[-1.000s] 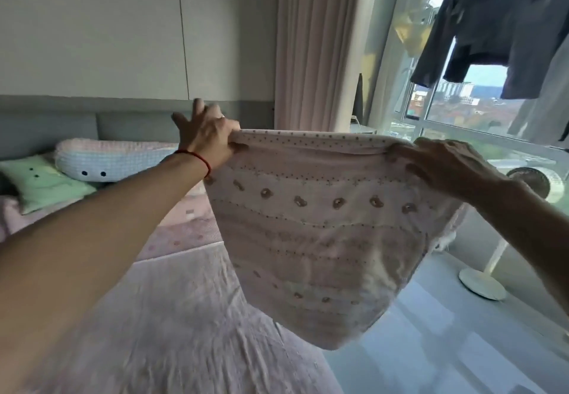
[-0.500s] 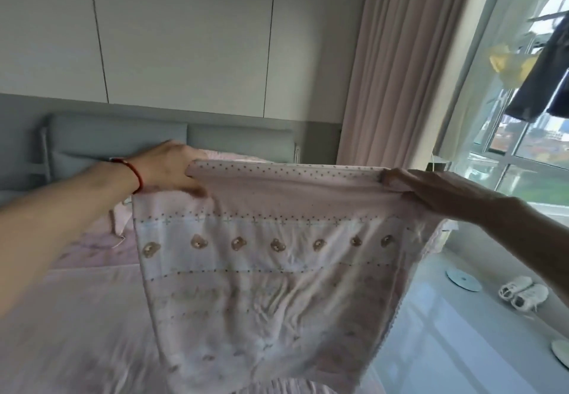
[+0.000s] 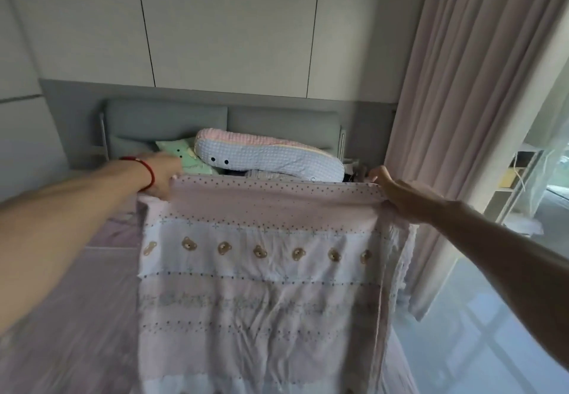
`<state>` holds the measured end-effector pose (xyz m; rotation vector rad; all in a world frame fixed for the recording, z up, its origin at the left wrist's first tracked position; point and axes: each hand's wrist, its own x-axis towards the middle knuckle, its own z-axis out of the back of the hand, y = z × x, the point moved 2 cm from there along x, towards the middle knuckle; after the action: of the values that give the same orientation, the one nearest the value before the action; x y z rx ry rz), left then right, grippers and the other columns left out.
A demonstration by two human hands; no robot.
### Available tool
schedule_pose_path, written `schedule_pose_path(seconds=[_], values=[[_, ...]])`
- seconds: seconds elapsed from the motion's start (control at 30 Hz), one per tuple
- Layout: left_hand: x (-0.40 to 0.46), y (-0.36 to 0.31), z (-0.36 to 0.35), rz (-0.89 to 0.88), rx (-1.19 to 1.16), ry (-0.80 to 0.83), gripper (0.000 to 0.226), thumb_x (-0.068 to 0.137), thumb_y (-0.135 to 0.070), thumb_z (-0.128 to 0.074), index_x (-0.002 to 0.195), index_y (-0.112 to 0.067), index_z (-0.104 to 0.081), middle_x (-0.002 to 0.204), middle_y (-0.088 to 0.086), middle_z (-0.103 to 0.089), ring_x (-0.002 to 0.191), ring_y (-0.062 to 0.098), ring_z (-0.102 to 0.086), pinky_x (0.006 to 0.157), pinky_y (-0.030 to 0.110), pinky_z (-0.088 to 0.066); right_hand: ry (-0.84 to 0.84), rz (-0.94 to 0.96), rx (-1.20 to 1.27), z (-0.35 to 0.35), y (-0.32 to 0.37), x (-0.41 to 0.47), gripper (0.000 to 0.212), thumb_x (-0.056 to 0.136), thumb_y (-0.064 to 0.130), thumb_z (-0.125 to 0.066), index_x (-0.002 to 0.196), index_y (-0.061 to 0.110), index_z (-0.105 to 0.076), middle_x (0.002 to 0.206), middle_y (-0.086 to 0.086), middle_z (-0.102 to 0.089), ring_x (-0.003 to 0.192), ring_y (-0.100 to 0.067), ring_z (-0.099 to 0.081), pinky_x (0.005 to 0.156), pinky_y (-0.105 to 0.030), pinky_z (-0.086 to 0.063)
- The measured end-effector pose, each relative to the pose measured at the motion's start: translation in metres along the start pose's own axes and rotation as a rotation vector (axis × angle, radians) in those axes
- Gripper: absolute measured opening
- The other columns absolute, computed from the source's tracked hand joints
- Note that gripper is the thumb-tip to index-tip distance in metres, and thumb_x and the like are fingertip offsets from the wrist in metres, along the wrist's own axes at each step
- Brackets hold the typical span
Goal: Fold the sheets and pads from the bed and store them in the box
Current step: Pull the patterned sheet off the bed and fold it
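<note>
Held up over the bed point(image 3: 77, 316): bear-print sheet point(image 3: 261, 286), hanging, seemingly doubled. Top corners pinched by left hand point(image 3: 161, 175) and right hand point(image 3: 400, 198). Behind, long waffle pillow point(image 3: 271, 156) against headboard point(image 3: 166, 119).

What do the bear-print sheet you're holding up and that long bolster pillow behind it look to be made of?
Bear-print sheet: thin, matte woven cloth, probably cotton; it crumples into fine wrinkles and hangs limp from the left hand and right hand.
Long bolster pillow: soft stuffed fabric with a waffle-like texture, judging by its small raised grid; the fibre can't be told.
</note>
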<state>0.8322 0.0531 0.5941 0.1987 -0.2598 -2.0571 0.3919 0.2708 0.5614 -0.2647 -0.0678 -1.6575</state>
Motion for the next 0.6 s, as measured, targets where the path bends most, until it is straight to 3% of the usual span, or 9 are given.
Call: schedule_pose_path(seconds=[0.1, 0.17, 0.23, 0.3, 0.4, 0.5, 0.6], values=[[0.028, -0.016, 0.007, 0.213, -0.054, -0.244, 0.023, 0.091, -0.034, -0.066, 0.113, -0.027, -0.068, 0.127, 0.008, -0.065, 0.117, 0.035, -0.061, 0.092, 0.039, -0.048, 0.007, -0.11, -0.236, 0.003, -0.004, 0.046, 0.03, 0.107, 0.038, -0.049, 0.133, 0.027, -0.042, 0.082, 0.006, -0.055, 0.078, -0.023, -0.062, 0.065, -0.034, -0.049], [0.038, -0.019, 0.021, 0.298, -0.118, -0.355, 0.022, 0.094, -0.021, -0.063, 0.115, -0.024, -0.07, 0.124, 0.017, -0.065, 0.119, 0.041, -0.059, 0.095, 0.044, -0.047, -0.052, -0.158, -0.257, 0.013, -0.014, 0.069, 0.024, 0.107, 0.039, -0.045, 0.129, 0.032, -0.053, 0.11, -0.001, -0.069, 0.094, -0.029, -0.069, 0.07, -0.033, -0.048], [0.039, -0.015, 0.04, 0.344, -0.157, -0.465, 0.024, 0.093, -0.007, -0.061, 0.109, -0.022, -0.072, 0.12, 0.024, -0.064, 0.118, 0.046, -0.057, 0.096, 0.047, -0.045, -0.179, -0.186, -0.217, 0.027, -0.026, 0.086, 0.027, 0.107, 0.032, -0.043, 0.132, 0.037, -0.053, 0.123, -0.008, -0.069, 0.1, -0.035, -0.068, 0.071, -0.034, -0.044], [0.033, -0.011, 0.056, 0.366, -0.192, -0.566, 0.025, 0.091, -0.001, -0.061, 0.098, -0.022, -0.072, 0.112, 0.027, -0.064, 0.113, 0.05, -0.057, 0.094, 0.051, -0.045, -0.293, -0.189, -0.166, 0.044, -0.034, 0.092, 0.031, 0.103, 0.02, -0.046, 0.13, 0.031, -0.056, 0.122, -0.014, -0.068, 0.1, -0.04, -0.066, 0.069, -0.037, -0.037], [0.013, -0.009, 0.07, 0.398, -0.241, -0.722, 0.018, 0.093, -0.006, -0.062, 0.102, -0.017, -0.072, 0.1, 0.027, -0.066, 0.1, 0.051, -0.06, 0.087, 0.054, -0.05, -0.492, -0.108, -0.136, 0.068, -0.04, 0.084, 0.039, 0.091, 0.001, -0.049, 0.124, 0.02, -0.057, 0.114, -0.016, -0.066, 0.097, -0.041, -0.065, 0.065, -0.039, -0.037], [-0.014, -0.016, 0.061, 0.41, -0.29, -0.823, 0.026, 0.092, -0.001, -0.057, 0.108, -0.015, -0.074, 0.097, 0.03, -0.067, 0.096, 0.051, -0.062, 0.081, 0.053, -0.049, -0.637, 0.011, -0.143, 0.067, -0.039, 0.062, 0.037, 0.086, 0.001, -0.042, 0.116, 0.016, -0.055, 0.105, -0.015, -0.065, 0.092, -0.04, -0.063, 0.059, -0.037, -0.035], [-0.046, -0.029, 0.028, 0.413, -0.344, -0.817, 0.032, 0.092, 0.0, -0.056, 0.11, -0.016, -0.077, 0.099, 0.031, -0.064, 0.095, 0.049, -0.061, 0.076, 0.05, -0.048, -0.665, 0.08, -0.15, 0.036, -0.031, 0.029, 0.032, 0.088, 0.003, -0.041, 0.114, 0.014, -0.057, 0.095, -0.014, -0.062, 0.085, -0.038, -0.061, 0.058, -0.036, -0.034]])
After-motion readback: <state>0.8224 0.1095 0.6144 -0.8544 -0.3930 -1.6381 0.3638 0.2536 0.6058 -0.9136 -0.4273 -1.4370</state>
